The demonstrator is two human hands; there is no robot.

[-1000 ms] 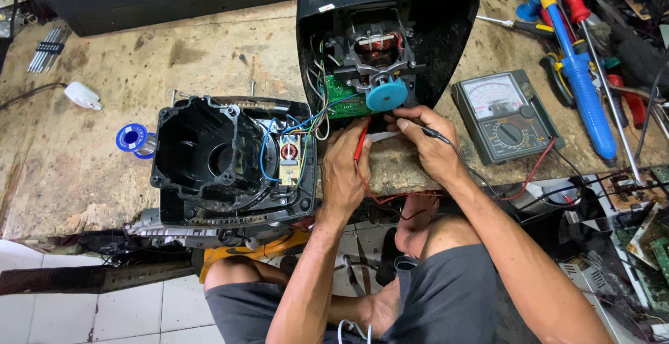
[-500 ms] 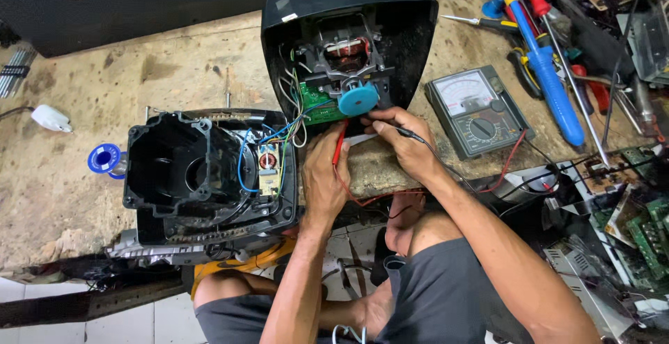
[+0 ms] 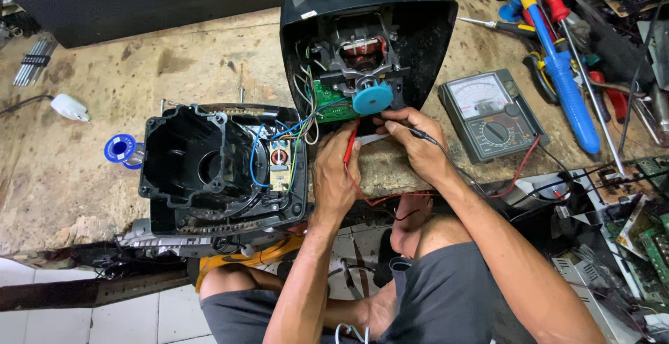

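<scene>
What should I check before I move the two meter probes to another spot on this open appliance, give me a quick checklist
1. Red probe gripped in left hand: ok.
2. Black probe gripped in right hand: ok.
3. Probe tips touching contacts by the green circuit board: cannot tell, fingers hide them.
4. Analog multimeter dial face up, in sight: ok.
5. Needle reading: cannot tell, too small.
6. Red lead free of snags: not ok, it runs off the bench edge among other cables.

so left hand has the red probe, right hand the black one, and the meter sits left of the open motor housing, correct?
Not quite. In the head view the meter sits right of the motor housing. Left hand holds the red probe, right hand the black probe.
</scene>
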